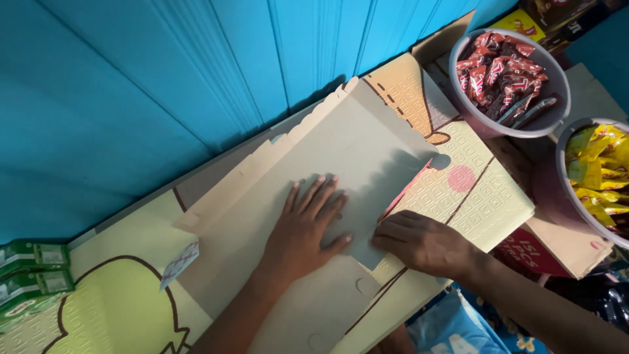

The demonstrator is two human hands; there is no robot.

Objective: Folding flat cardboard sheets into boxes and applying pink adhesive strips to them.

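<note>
A flattened cardboard box, plain brown on its inner side, lies on a printed patterned cardboard sheet. My left hand presses flat on the brown panel, fingers spread. My right hand rests beside it with its fingers curled, pinching the edge of a folded flap near the middle of the box.
A blue corrugated wall runs behind the surface. At the right stand a tub of red candy wrappers and a tub of yellow packets. Green cartons sit at the left edge. A blue bag lies below.
</note>
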